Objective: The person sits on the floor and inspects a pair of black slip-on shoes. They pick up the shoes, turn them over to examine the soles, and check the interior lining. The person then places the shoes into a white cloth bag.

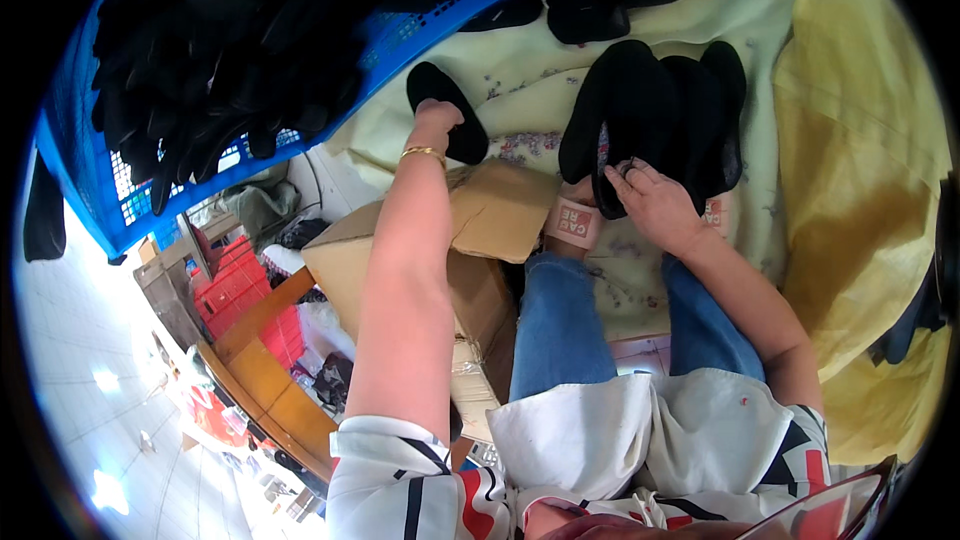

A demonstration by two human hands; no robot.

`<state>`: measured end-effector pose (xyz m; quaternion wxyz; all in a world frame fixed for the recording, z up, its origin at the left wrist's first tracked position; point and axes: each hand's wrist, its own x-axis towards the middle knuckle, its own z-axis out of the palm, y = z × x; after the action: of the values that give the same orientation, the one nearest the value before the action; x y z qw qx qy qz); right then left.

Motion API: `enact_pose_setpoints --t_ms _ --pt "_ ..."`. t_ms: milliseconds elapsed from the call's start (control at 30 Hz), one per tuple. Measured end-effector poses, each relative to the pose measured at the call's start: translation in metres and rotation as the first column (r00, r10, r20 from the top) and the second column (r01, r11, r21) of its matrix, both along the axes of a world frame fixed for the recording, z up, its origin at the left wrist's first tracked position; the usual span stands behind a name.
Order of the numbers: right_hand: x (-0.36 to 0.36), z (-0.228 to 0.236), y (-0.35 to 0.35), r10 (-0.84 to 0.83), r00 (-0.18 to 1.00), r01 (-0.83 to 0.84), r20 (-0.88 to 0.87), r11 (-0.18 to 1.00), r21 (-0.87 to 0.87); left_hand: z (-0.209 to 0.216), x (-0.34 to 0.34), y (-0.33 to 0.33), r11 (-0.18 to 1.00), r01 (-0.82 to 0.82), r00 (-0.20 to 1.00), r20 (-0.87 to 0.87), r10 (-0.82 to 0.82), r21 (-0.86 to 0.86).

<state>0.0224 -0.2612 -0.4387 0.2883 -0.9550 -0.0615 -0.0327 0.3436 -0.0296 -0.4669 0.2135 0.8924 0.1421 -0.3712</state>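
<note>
My left hand (438, 118) reaches forward and is closed on the near edge of a black cloth shoe (468, 143), which lies sole-shaped and flat on the pale cloth. Some of its fingers are hidden. Above my feet, my right hand (655, 205) has its fingers closed on the edge of a black cloth shoe (608, 190) with a patterned lining showing. Beside it, more black shoes (722, 100) stand bunched together, overlapping so that their outlines merge.
A blue plastic basket (400, 40) heaped with black shoes (230, 50) stands at the far left. Further black shoes (590, 20) lie at the back of the flowered pale cloth (520, 90). An open cardboard box (350, 240) sits beside my left leg. Yellow cloth (850, 140) hangs at the right.
</note>
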Motion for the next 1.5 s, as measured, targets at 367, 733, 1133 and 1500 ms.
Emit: enact_pose_setpoints --t_ms 367,733,1133,1500 --pt "-0.003 0.001 -0.004 0.01 1.0 -0.01 -0.002 1.0 -0.016 0.147 -0.094 -0.061 0.32 -0.669 0.74 -0.559 0.373 -0.671" --pt "-0.004 0.0 -0.004 0.005 1.0 -0.005 -0.02 1.0 -0.021 0.161 -0.144 -0.079 0.286 -0.604 0.795 -0.537 0.282 -0.744" --pt "-0.003 0.001 -0.004 0.007 1.0 -0.006 0.013 1.0 -0.009 0.162 -0.145 -0.081 0.232 -0.616 0.785 -0.562 0.26 -0.753" --pt "-0.003 0.001 -0.004 0.019 0.999 -0.018 -0.029 0.999 0.038 0.153 -0.147 -0.078 0.256 -0.584 0.802 -0.499 0.328 -0.77"
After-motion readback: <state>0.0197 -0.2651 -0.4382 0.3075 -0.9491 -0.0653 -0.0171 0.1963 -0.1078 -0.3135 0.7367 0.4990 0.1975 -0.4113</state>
